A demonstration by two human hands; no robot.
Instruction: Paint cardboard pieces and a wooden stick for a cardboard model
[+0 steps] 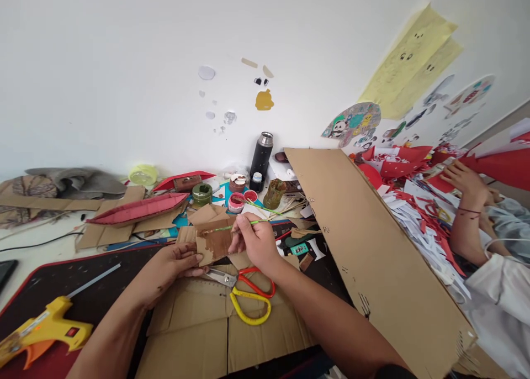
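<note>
Above a flat cardboard sheet on the desk, the left hand pinches the lower left edge of a small cardboard piece, partly coated brown. The right hand has its thumb and fingers pressed together around a thin green paintbrush, its tip at the brown coat. Scissors with 1 red and 1 yellow handle lie just below the piece. Left of the hands is a yellow hot glue gun; beyond them, a green paint jar stands near a black vacuum flask.

My head-worn view, facing forward and down, left hand and right hand close towards seven o'clock, wall beyond at twelve
</note>
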